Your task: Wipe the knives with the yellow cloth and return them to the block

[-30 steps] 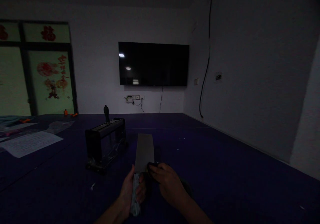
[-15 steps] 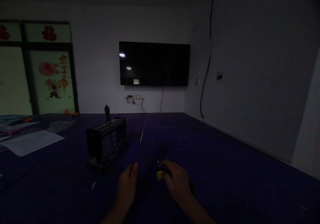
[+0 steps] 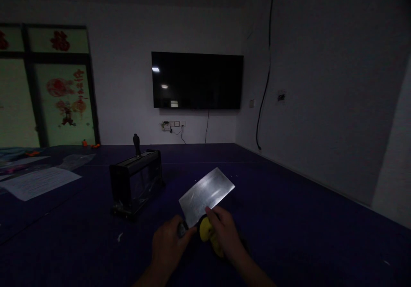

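Observation:
My left hand (image 3: 168, 244) is closed around the dark handle of a cleaver (image 3: 207, 195). The broad, shiny rectangular blade slants up and to the right above the table, its flat side facing me. In my right hand (image 3: 224, 231) is a black-and-yellow object (image 3: 207, 230), held close to the blade's lower edge; the fingers hide part of it, so its kind is unclear. My right fingertips overlap the blade's lower edge; I cannot tell whether they touch it.
On the purple-blue table (image 3: 289, 218) stands a black frame-like device (image 3: 136, 180) with an upright handle, left of the cleaver. Printed paper (image 3: 41, 182) and a clear plastic bag (image 3: 77, 161) lie farther left. A television (image 3: 197, 81) hangs on the far wall.
The cleaver, seen nearly edge-on before, has been turned so its flat side faces me and leans right. My hands have come closer together, and more of the yellow object shows.

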Motion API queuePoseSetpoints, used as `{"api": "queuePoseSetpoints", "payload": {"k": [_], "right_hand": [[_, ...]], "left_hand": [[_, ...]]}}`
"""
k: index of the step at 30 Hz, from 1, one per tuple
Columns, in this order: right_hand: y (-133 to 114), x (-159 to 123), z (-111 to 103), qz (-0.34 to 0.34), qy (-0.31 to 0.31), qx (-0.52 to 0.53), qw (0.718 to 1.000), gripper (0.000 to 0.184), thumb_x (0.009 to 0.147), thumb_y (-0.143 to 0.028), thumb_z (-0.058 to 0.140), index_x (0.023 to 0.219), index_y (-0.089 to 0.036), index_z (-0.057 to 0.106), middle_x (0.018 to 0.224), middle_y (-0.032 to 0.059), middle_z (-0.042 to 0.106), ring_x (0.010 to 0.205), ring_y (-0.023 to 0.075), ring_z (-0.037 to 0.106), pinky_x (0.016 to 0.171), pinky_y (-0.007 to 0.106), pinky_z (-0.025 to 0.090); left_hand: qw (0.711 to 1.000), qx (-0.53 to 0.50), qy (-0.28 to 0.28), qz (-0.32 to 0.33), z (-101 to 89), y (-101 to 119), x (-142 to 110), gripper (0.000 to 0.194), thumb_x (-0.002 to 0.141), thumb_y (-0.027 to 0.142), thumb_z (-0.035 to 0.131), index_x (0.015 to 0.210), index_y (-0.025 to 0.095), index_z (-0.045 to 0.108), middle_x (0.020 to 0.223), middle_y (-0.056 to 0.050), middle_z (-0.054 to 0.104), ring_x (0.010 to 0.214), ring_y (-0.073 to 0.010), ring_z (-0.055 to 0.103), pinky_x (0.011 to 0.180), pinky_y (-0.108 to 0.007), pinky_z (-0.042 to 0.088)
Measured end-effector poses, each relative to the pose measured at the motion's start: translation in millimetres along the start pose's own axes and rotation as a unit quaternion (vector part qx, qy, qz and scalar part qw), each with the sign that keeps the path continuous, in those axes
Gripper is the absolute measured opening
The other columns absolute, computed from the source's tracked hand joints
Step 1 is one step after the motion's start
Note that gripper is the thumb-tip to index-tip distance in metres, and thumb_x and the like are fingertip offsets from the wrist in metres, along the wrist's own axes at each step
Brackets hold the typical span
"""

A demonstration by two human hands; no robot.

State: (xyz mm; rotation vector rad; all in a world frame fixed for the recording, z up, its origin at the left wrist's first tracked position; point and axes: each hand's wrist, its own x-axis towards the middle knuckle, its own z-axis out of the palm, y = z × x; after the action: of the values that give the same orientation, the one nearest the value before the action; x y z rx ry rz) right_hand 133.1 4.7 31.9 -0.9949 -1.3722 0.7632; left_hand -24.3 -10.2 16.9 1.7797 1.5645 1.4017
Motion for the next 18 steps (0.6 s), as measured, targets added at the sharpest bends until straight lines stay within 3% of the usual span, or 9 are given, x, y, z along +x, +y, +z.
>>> {"api": "queuePoseSetpoints", "payload": {"k": [6,10,12,15,18], "right_hand": [[0,4,-5,0.004,0.03,0.023,0.999,0.045,0.072,-0.06,0.055,0.056,-0.019,0.049,0.053,-0.0035,0.044,0.05,0.0107,0.042,0.046,0.021,0.034],[-3,5,-7,0.021,0.039,0.046,0.998,0.044,0.069,-0.06,0.058,0.059,-0.018,0.053,0.054,-0.0032,0.046,0.05,0.0113,0.044,0.045,0.021,0.034],[-4,6,-7,0.043,0.031,0.071,0.996,0.043,0.067,-0.06,0.059,0.062,-0.017,0.055,0.055,-0.003,0.047,0.05,0.0116,0.045,0.045,0.021,0.035],[-4,6,-6,0.066,0.015,0.102,0.992,0.043,0.065,-0.059,0.06,0.059,-0.017,0.051,0.051,-0.0047,0.043,0.045,0.0101,0.041,0.042,0.021,0.031],[-2,6,-4,0.061,0.011,0.105,0.993,0.042,0.067,-0.058,0.06,0.058,-0.017,0.051,0.051,-0.005,0.041,0.045,0.0092,0.039,0.041,0.02,0.03]], "left_hand": [[0.997,-0.029,-0.075,-0.002,1.8,0,5,0.026,0.059,0.043,0.072,0.064,0.02,0.06,0.062,-0.001,0.057,0.061,-0.0172,0.048,0.055,-0.022,0.027],[0.972,-0.156,-0.174,-0.029,10.3,-7,5,0.04,0.058,0.053,0.07,0.064,0.015,0.058,0.057,-0.001,0.057,0.056,-0.0137,0.048,0.052,-0.022,0.031],[0.93,-0.247,-0.264,-0.072,13.4,-9,3,0.047,0.058,0.058,0.068,0.07,0.014,0.055,0.056,-0.001,0.058,0.05,-0.013,0.05,0.051,-0.023,0.035],[0.841,-0.346,-0.394,-0.133,14.8,-8,-2,0.056,0.061,0.062,0.064,0.085,0.013,0.055,0.059,-0.003,0.062,0.045,-0.0132,0.054,0.049,-0.023,0.038],[0.789,-0.364,-0.464,-0.174,14.5,-6,-5,0.055,0.066,0.061,0.06,0.088,0.011,0.055,0.059,-0.006,0.064,0.042,-0.0126,0.054,0.048,-0.023,0.039]]}}
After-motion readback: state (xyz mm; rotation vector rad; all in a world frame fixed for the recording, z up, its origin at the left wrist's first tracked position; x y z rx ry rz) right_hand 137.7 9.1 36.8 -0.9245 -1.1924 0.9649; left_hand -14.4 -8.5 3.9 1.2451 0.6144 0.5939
